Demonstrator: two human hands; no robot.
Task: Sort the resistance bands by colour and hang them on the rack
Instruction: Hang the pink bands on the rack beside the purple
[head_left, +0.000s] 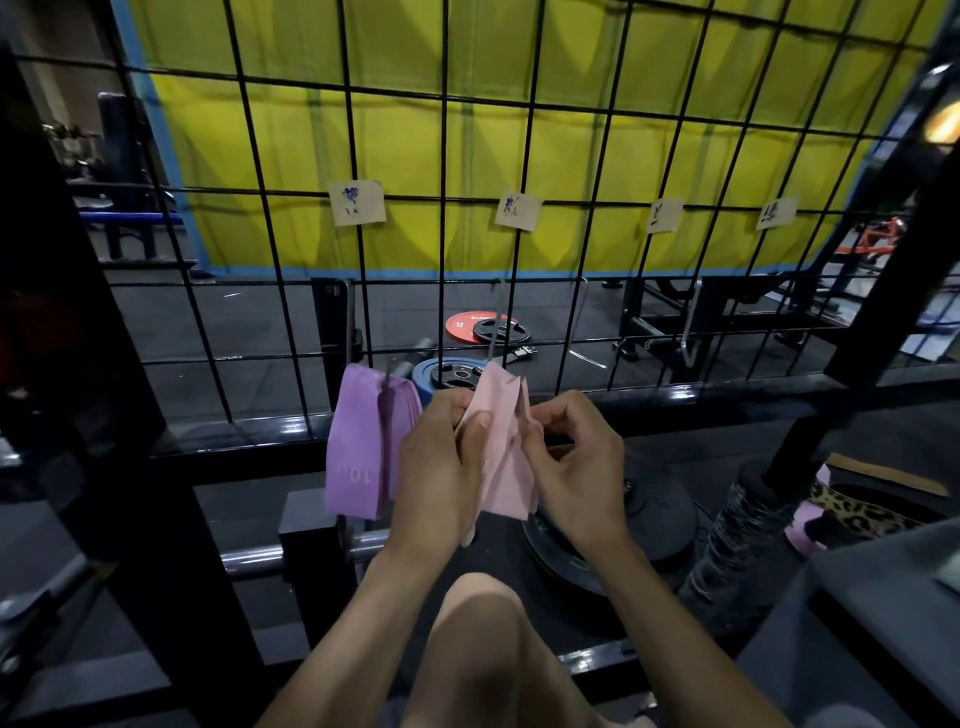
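Pink resistance bands (500, 415) hang in a bunch under a metal hook (496, 322) on the black wire grid rack (447, 150). My left hand (441, 467) grips the bunch from the left, thumb across its front. My right hand (571, 462) pinches its right edge. Purple bands (358, 441) hang from the hook to the left (349, 322). Four paper labels are clipped to the grid: the left one (357, 202), the one above the pink bands (518, 210), and two at the right (665, 215) (776, 213).
Two bare hooks (582, 312) (688, 332) hang on the grid further right. Weight plates (488, 327) lie on the floor behind the rack. A leopard-print band (852, 512) lies at the right. A steel bar (270, 558) runs low on the left. My knee (483, 623) is below my hands.
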